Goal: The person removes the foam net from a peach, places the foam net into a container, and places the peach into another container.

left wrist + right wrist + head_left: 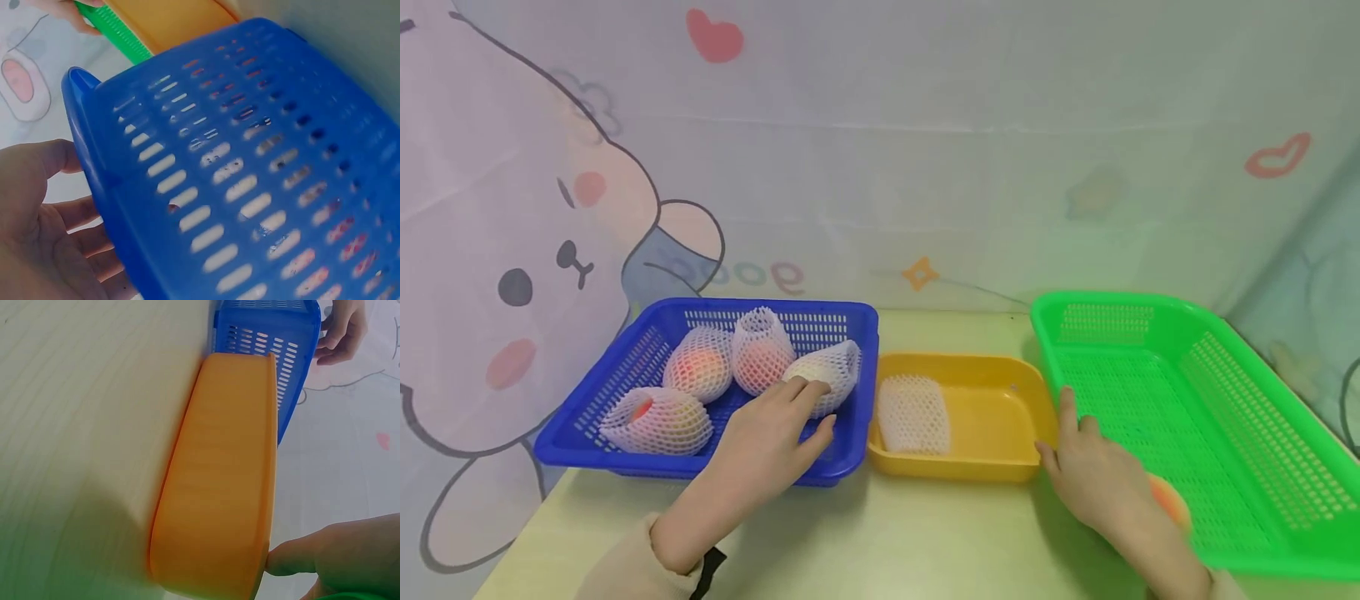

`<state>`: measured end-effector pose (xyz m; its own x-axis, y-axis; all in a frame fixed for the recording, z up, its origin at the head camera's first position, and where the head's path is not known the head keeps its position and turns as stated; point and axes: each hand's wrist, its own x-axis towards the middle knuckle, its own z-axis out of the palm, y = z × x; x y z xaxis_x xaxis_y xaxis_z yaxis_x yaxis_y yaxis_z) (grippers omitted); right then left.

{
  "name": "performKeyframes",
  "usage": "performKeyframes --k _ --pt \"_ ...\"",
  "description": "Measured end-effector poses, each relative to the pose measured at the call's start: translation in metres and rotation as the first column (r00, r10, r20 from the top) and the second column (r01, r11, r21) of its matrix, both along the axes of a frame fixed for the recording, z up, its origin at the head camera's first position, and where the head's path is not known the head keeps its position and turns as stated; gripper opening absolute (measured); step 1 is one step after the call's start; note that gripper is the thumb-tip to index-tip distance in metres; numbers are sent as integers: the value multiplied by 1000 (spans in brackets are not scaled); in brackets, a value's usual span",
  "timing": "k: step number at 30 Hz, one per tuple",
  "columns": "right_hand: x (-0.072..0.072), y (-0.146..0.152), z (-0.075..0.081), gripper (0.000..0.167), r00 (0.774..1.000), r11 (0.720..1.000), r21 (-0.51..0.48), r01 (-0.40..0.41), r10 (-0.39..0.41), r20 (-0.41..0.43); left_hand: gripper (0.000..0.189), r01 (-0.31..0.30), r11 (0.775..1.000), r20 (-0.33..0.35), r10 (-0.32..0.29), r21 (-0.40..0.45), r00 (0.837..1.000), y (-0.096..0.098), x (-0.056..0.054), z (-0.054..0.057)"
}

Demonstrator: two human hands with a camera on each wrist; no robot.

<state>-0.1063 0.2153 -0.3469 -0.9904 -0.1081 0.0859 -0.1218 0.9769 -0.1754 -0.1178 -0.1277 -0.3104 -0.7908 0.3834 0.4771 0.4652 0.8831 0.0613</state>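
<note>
My left hand (775,429) reaches over the front of the blue basket (700,462), fingers loosely bent at a pale fruit in a white foam net (831,375). In the left wrist view its fingers (90,240) are spread and pass behind the basket's rim. Several other netted fruits lie there, including a red-orange one (698,367). My right hand (1097,467) is relaxed between the yellow tray (992,468) and the green basket (1187,400), holding nothing. Its thumb (294,555) is right at the tray's rim. A peach-like fruit (1171,502) in the green basket is partly hidden by my right wrist.
A loose white foam net (913,415) lies in the left part of the yellow tray. The three containers stand side by side on a pale wooden table (925,542). Behind them hangs a printed cloth (925,167) with a cartoon bear.
</note>
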Motion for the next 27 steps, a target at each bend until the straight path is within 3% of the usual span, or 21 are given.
performKeyframes --k 5,13,21,24,27 --pt "-1 -2 -1 73 998 1000 19 -1 2 -56 29 6 998 3 -6 -63 1000 -5 1 8" --pt "2 -2 -3 68 992 1000 30 2 2 -128 27 72 982 -32 -79 -177 996 -8 -1 25" --pt "2 -2 -4 67 990 999 33 5 -1 -142 24 109 968 -11 -115 -227 993 -7 -2 39" --pt "1 -2 -4 67 990 1000 24 8 -4 -140 24 118 963 22 -116 -240 993 -6 -4 43" --pt "1 -2 -5 67 989 1000 22 5 -2 -149 26 111 959 100 -87 -262 991 -7 -7 48"
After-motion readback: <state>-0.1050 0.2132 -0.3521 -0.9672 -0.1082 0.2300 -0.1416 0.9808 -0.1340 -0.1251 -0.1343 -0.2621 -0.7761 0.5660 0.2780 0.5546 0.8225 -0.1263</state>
